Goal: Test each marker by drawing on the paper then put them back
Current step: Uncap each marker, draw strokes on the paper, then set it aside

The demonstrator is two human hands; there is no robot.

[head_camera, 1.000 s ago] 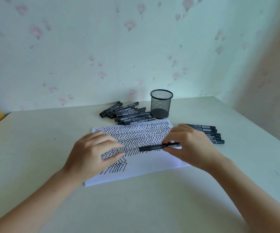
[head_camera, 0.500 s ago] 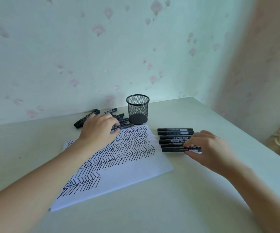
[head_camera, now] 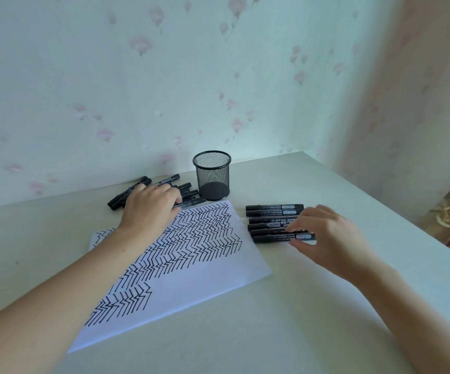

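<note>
A white paper [head_camera: 213, 276] covered with black zigzag strokes lies in the middle of the table. A loose pile of black markers [head_camera: 126, 194] sits behind it to the left. My left hand [head_camera: 149, 207] lies over that pile with its fingers bent down on the markers, and the fingertips are hidden. Right of the paper, several black markers [head_camera: 272, 214] lie side by side in a row. My right hand [head_camera: 323, 233] pinches the right end of the nearest marker [head_camera: 278, 238], which lies on the table at the front of this row.
An empty black mesh pen cup [head_camera: 212, 175] stands behind the paper, between the pile and the row. The pale table [head_camera: 272, 333] meets a flowered wall at the back, and its right edge runs diagonally past my right hand.
My right hand carried the marker from above the paper to the front of the row on the right. My left hand left the paper and went back to the pile.
</note>
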